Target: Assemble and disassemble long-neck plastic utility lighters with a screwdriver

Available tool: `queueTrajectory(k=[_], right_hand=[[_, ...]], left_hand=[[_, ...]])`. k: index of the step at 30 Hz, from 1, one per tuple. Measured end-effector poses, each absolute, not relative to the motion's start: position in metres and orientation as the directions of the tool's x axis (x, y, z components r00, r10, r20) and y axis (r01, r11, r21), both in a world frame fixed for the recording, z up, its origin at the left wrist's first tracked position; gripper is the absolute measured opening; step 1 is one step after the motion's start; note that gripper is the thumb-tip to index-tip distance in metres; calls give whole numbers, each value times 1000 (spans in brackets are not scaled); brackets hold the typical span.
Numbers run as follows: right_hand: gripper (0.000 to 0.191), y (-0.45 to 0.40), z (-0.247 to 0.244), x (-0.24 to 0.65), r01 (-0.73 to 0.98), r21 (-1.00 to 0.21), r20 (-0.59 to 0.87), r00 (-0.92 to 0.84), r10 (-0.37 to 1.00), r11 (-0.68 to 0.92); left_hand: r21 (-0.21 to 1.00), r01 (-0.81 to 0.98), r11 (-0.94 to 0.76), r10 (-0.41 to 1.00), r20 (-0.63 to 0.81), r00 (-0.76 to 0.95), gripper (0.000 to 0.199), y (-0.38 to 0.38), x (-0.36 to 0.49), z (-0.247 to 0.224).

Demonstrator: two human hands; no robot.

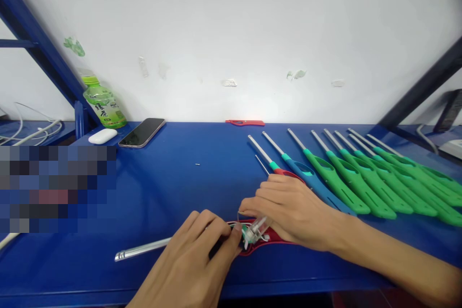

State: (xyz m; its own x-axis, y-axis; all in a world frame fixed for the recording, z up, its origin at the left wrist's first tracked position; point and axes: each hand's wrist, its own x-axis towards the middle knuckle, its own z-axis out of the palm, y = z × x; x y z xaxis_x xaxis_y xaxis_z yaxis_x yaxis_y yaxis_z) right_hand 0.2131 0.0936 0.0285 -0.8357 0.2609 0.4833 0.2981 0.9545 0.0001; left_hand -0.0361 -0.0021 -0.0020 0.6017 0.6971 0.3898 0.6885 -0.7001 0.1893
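Observation:
An opened red lighter casing [276,237] lies near the table's front edge, with wires and small parts inside. Its silver tube [144,249] points left. My left hand [197,255] is closed around the tube end of the casing, thumb and fingertips at the inner parts. My right hand [288,207] pinches a clear plastic piece [257,229], tilted over the middle of the casing. The palm sides of both hands are hidden.
Several green lighters [371,178], a blue one [317,185] and a red one lie at the right. Along the back are a red casing half [249,122], a phone [142,132], a white case [103,136] and a green bottle [104,106].

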Motion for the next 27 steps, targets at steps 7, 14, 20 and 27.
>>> queueTrajectory(k=[7, 14, 20, 27], right_hand=[[30, 92, 26, 209, 322, -15, 513, -810, 284, 947], [27, 91, 24, 208, 334, -100, 485, -806, 339, 937], [26, 92, 21, 208, 356, -162, 456, -800, 390, 920], [18, 93, 23, 205, 367, -250, 488, -751, 445, 896]], left_hand=[[188, 695, -694, 703, 388, 597, 34, -2, -33, -2], [192, 693, -695, 700, 399, 592, 28, 0, -33, -4], [197, 691, -695, 701, 399, 592, 28, -1, -33, -3], [153, 655, -740, 640, 457, 618, 33, -2, -31, 2]])
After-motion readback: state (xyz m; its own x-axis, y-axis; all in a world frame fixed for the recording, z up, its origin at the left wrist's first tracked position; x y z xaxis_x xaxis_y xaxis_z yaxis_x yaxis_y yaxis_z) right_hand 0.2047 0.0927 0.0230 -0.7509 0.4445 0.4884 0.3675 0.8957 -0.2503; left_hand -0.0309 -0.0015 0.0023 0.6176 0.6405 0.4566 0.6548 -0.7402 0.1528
